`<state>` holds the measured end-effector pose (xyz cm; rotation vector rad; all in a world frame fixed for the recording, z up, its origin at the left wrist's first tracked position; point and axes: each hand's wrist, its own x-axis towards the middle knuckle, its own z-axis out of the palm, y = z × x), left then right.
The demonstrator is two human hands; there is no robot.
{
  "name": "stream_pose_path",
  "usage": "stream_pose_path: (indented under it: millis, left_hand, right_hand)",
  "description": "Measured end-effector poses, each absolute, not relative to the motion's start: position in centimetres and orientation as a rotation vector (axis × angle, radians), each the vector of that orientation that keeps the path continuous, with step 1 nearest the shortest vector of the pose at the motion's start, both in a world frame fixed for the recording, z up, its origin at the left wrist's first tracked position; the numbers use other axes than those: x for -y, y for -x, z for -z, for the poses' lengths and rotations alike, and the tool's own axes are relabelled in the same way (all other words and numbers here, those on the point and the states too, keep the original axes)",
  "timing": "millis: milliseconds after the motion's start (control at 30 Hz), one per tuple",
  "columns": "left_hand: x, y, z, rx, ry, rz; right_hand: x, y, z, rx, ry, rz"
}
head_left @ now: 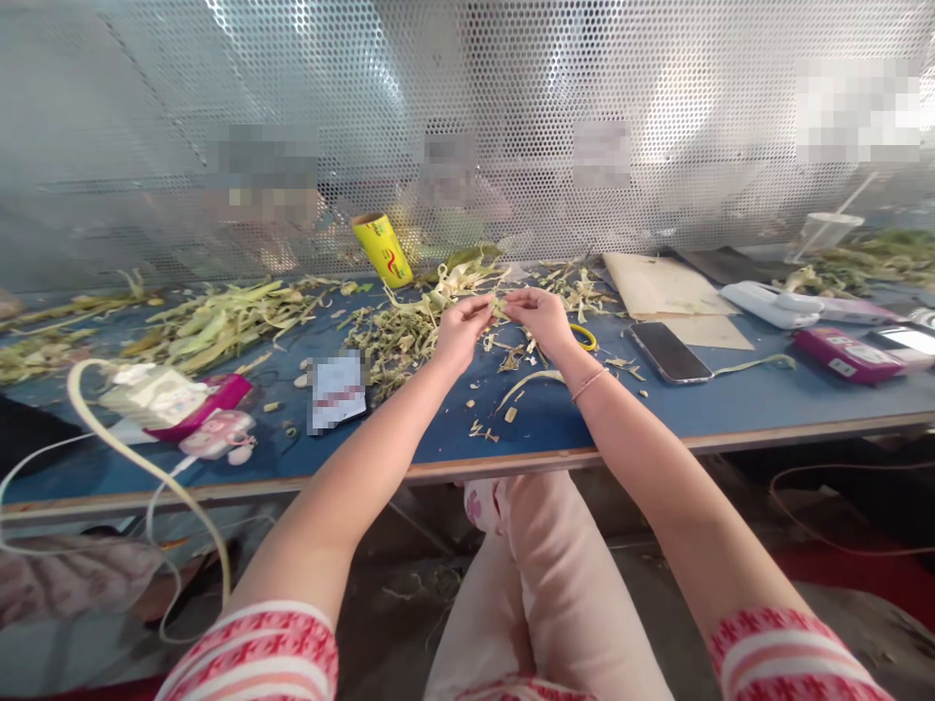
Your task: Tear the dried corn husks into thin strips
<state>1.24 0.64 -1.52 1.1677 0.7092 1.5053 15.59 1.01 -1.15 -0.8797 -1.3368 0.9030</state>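
Note:
Over the blue table, my left hand (pixel 466 331) and my right hand (pixel 541 318) meet with fingertips pinched on a small pale green plant piece (pixel 498 306). Its exact kind is too small to tell. Behind the hands lies a heap of dried yellow-green plant strips (pixel 460 282). To the left of my left hand spreads a pile of curled greenish plant bits (pixel 398 336). The yellow handle of what may be scissors (pixel 584 337) shows beside my right wrist, partly hidden by the arm. Loose scraps (pixel 511 414) are scattered nearer the table's front edge.
A yellow tube (pixel 384 250) leans near the perforated metal screen (pixel 511 97). Leftward are long plant strips (pixel 226 316), a tissue pack (pixel 165 399) and a cable (pixel 150 458). On the right are a phone (pixel 670 352), brown paper (pixel 661 284), a magenta pack (pixel 847 356) and a plastic cup (pixel 825 234).

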Motion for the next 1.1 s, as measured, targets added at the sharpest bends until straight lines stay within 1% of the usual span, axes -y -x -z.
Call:
stream_pose_path:
  millis: [133, 233, 333, 500, 733, 1100]
  left_hand:
    - [-0.6, -1.0, 1.5, -0.672, -1.303, -1.493]
    - [-0.4, -0.9, 1.3, -0.688, -1.379, -1.483]
    - [-0.2, -0.8, 1.1, -0.701, -1.38, -1.444]
    - [0.0, -1.0, 1.1, -0.671, -1.193, -1.379]
    - [-0.4, -1.0, 1.2, -0.663, -1.023, -1.394]
    - [-0.2, -0.8, 0.9, -0.609, -1.047, -1.372]
  right_hand:
    - [-0.7, -15.9, 0.8, 1.236, 0.775, -1.095]
    - [-0.4, -16.1, 0.6, 1.243, 0.768, -1.109]
    - [-0.4, -16.3, 0.6, 1.319, 0.792, -1.047]
    - [-0.6, -16.6, 0.5, 1.468, 0.85, -0.855]
    - [0.0, -15.9, 0.5, 1.536, 0.95, -0.586]
    - [-0.3, -16.1, 0.7, 1.554, 0.907, -0.614]
